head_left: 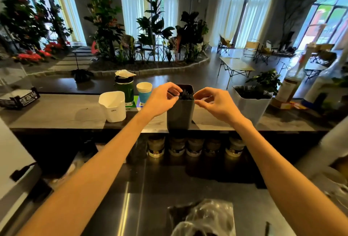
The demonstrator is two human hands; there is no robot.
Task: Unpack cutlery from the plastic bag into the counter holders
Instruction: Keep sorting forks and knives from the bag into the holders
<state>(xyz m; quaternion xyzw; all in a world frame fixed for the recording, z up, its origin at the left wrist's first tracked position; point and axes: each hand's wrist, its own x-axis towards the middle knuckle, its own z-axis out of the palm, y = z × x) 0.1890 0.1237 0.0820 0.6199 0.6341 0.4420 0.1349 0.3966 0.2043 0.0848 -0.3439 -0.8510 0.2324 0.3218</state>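
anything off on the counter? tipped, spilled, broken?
Nothing stands out. The dark holder, white holder and clear holder all stand upright on the counter, with no spill in view. Both hands, left hand and right hand, are at the dark holder's rim. The plastic bag lies on the lower steel surface.

Both hands meet over a dark holder (180, 111) on the counter ledge (56, 111): the left hand (163, 98) pinches black cutlery (185, 95) standing in it, the right hand (213, 102) curls beside the rim. A clear plastic bag (203, 217) lies below on the steel worktop
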